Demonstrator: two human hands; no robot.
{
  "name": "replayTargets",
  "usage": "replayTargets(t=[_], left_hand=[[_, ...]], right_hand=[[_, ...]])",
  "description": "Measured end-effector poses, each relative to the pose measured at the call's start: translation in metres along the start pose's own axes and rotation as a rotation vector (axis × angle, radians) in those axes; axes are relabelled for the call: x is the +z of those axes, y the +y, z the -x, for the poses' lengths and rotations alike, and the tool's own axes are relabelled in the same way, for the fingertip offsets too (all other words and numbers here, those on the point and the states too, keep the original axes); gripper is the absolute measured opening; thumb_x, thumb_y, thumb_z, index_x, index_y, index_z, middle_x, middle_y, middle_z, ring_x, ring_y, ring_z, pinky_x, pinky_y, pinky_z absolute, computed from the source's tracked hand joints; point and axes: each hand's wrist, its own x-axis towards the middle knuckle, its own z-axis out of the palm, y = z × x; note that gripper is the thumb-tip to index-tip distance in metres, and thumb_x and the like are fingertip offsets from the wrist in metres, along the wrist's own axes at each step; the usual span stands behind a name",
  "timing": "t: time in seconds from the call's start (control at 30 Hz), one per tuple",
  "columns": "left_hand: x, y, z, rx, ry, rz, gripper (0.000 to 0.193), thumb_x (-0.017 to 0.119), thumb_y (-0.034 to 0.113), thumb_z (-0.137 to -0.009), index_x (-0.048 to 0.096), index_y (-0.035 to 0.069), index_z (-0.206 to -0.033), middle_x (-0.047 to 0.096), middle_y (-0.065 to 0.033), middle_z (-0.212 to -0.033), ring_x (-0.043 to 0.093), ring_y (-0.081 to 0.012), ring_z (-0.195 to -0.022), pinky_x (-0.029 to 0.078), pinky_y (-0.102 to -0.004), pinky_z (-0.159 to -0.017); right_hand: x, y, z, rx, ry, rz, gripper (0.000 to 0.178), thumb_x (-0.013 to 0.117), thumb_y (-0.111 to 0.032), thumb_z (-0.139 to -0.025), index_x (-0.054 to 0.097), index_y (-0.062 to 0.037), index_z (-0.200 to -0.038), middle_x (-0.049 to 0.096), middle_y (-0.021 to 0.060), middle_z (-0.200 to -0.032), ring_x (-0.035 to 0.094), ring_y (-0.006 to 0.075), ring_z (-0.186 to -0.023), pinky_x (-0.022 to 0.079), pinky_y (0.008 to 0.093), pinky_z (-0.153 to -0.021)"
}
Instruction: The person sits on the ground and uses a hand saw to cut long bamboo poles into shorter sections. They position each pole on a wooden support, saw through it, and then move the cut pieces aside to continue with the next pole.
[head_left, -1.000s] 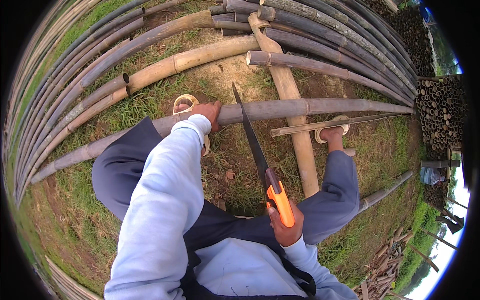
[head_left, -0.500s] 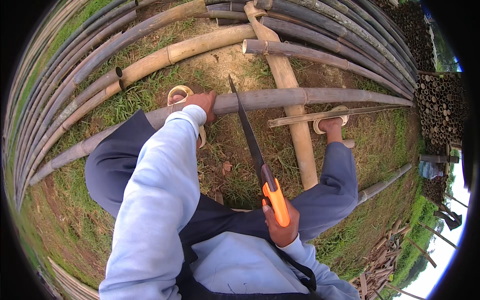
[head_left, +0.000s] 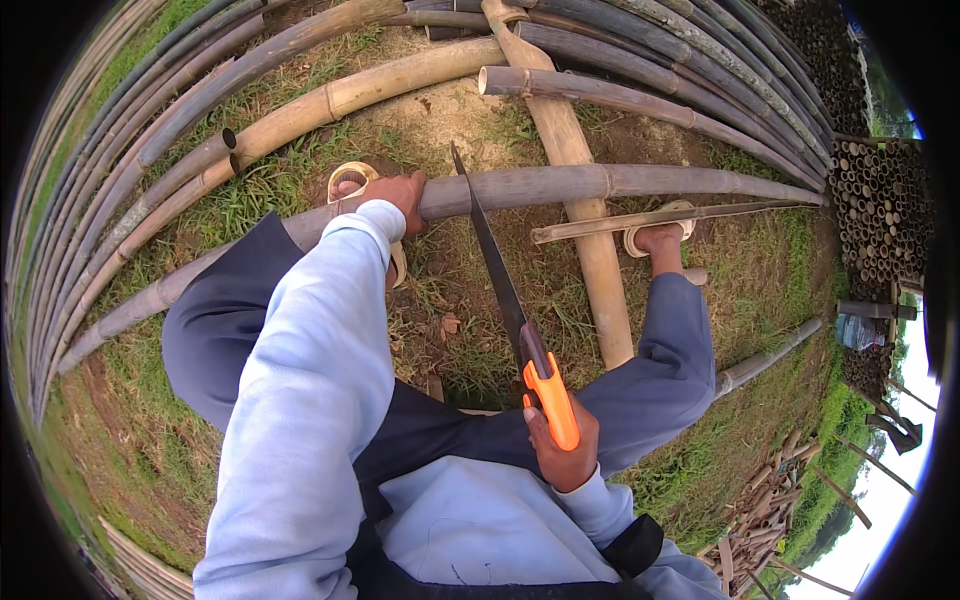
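While the left hand (head_left: 403,200) curls round the crosswise bamboo pole (head_left: 540,187), the right hand (head_left: 570,455), nearer the body, grips the saw (head_left: 504,290), angled across it.

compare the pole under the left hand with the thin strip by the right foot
The pole is thick and rounded; the strip is far thinner. The pole looks greyish purple, the strip browner. The left hand grips the pole; no hand touches the strip. Both cross the pale beam.
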Motion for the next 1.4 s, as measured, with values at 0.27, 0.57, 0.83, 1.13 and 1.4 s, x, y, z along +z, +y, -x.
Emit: replayTargets(t=[0.27, 0.57, 0.83, 1.13, 1.4], left_hand=[[-0.004, 0.001, 0.003, -0.021, 0.016, 0.006, 0.067, 0.083, 0.037, -0.072, 0.056, 0.005, -0.124, 0.073, -0.0212, -0.113, 0.072, -0.0391, -0.104, 0.057, -0.0483, -0.090], [-0.001, 0.002, 0.001, -0.012, -0.005, 0.002, 0.065, 0.082, 0.036, -0.074, 0.056, 0.006, -0.125, 0.073, -0.0204, -0.113, 0.071, -0.0384, -0.104, 0.057, -0.0478, -0.090], [-0.009, 0.003, 0.004, -0.011, -0.020, 0.007, 0.066, 0.082, 0.037, -0.074, 0.054, 0.009, -0.126, 0.073, -0.0197, -0.113, 0.072, -0.0378, -0.104, 0.058, -0.0478, -0.089], [-0.003, 0.001, 0.000, 0.005, -0.009, -0.001, 0.066, 0.082, 0.039, -0.074, 0.055, 0.008, -0.126, 0.073, -0.0197, -0.114, 0.071, -0.0381, -0.105, 0.057, -0.0478, -0.090], [-0.004, 0.002, 0.003, -0.016, 0.018, -0.008, 0.073, 0.084, 0.042, -0.072, 0.055, 0.010, -0.131, 0.073, -0.0203, -0.116, 0.071, -0.0391, -0.106, 0.057, -0.0492, -0.090]], right_hand=[[0.087, 0.021, -0.172, -0.201, 0.060, -0.009, 0.019, 0.071, -0.014, -0.092, 0.062, 0.0019, -0.097, 0.062, 0.0193, -0.076, 0.063, 0.0352, -0.071, 0.050, 0.0418, -0.071], [0.006, 0.001, -0.011, 0.123, -0.012, 0.049, 0.035, 0.072, -0.007, -0.092, 0.067, 0.0033, -0.125, 0.072, 0.0141, -0.096, 0.071, 0.0184, -0.087, 0.055, 0.0323, -0.082], [0.068, 0.019, -0.137, -0.202, 0.077, 0.011, 0.019, 0.073, -0.012, -0.091, 0.063, 0.0021, -0.097, 0.061, 0.0183, -0.076, 0.061, 0.0332, -0.068, 0.050, 0.0408, -0.068], [0.028, 0.014, -0.061, -0.014, 0.016, 0.052, 0.028, 0.071, -0.009, -0.093, 0.068, 0.0019, -0.118, 0.070, 0.0156, -0.089, 0.070, 0.0234, -0.080, 0.054, 0.0348, -0.076], [0.041, 0.024, -0.079, -0.095, 0.019, -0.049, 0.021, 0.072, -0.010, -0.091, 0.067, 0.0018, -0.108, 0.067, 0.0166, -0.081, 0.068, 0.0294, -0.075, 0.053, 0.0388, -0.072]])
